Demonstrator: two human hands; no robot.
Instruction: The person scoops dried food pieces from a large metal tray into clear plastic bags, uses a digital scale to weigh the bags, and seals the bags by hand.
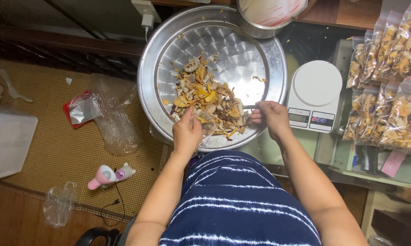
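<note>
Dried mixed slices point(208, 101), yellow, brown and pale, lie heaped in the near half of a big round metal tray point(269, 54), the heap running longways from upper left to lower right. Far left on the woven mat point(55, 146) sit a white box point(7, 139), a red-and-silver packet point(80, 109), crumpled clear plastic bags point(112, 114) and a small pink handheld fan point(106, 176). The left hand point(186, 133) holds a small clear bag point(207, 123) at the heap's near edge, its grip closed on the bag, mouth turned toward the slices. The right hand point(273, 117) pinches a thin metal utensil point(250, 107), lying roughly level and pointing left into the heap; its working end cannot be made out. Right of the tray stands a white kitchen scale point(315, 95), then rows of filled clear packets point(392, 82) on the desk point(305, 45).
</note>
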